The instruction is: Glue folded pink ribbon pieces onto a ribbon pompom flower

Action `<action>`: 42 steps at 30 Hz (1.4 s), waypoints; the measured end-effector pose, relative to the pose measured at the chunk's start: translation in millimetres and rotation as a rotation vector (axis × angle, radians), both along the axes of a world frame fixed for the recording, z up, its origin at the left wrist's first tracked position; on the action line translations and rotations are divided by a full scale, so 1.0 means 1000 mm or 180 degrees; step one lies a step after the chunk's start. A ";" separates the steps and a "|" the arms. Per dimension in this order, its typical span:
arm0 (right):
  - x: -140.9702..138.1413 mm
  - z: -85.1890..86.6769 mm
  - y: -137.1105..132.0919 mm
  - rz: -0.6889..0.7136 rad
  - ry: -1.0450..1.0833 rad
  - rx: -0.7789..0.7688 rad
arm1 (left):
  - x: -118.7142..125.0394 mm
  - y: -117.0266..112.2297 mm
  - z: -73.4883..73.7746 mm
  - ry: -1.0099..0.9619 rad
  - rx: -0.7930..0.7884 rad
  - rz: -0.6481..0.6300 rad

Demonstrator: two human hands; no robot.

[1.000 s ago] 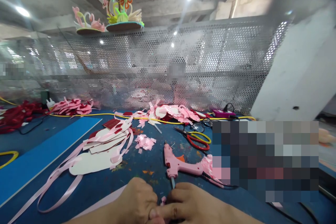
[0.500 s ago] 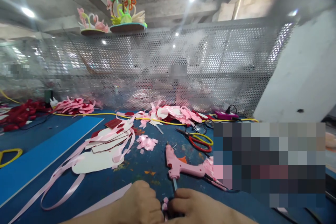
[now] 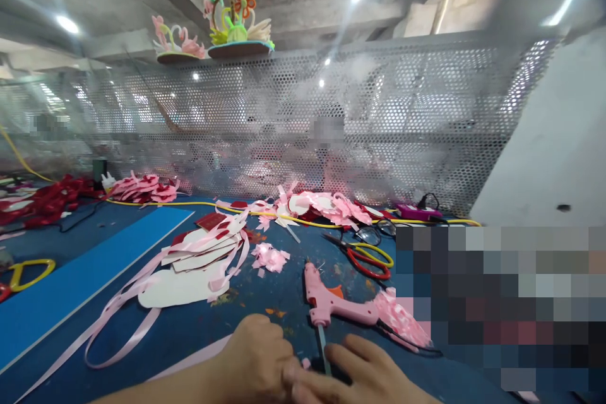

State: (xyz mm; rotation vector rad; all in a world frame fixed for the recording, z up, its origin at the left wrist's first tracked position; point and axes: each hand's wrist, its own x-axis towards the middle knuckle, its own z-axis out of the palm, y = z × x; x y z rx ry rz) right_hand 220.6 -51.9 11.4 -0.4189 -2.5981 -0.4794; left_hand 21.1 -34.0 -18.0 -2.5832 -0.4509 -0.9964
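My left hand (image 3: 258, 356) is closed in a loose fist low in the middle, and what it holds is hidden. Against its fingers press the thumb and forefinger of my right hand (image 3: 367, 366), pinched together, while its other fingers stretch out beside a clear glue stick. Just behind that contact a small bit of pink ribbon (image 3: 305, 363) shows. The glue stick (image 3: 324, 347) sticks out of the back of a pink glue gun (image 3: 326, 303), which lies on its side. A flat pale pink strip (image 3: 194, 358) runs along my left forearm.
White oval cards (image 3: 184, 287) with pink ribbon lie left of centre. Around the table are a pink ribbon pile (image 3: 271, 257), red-and-yellow-handled scissors (image 3: 369, 262), glasses (image 3: 367, 235), a blue board (image 3: 101, 281), a yellow cord (image 3: 303, 221) and a perforated metal screen (image 3: 284, 113).
My right hand has spread its outer fingers, and its forefinger now reaches across to my left fist. The small pink ribbon bit between the hands shows less. The view has shifted slightly.
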 end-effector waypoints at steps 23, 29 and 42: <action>0.021 -0.023 0.054 -0.1383 0.0378 0.0256 | -0.127 0.036 0.031 -0.0206 -0.3482 0.2024; 0.022 -0.026 0.053 -0.1482 0.0339 0.0120 | -0.122 0.030 0.037 -0.0194 -0.3479 0.2014; 0.026 -0.034 0.054 -0.1795 0.0585 -0.0949 | -0.096 0.030 0.024 -0.2810 -0.4709 0.1024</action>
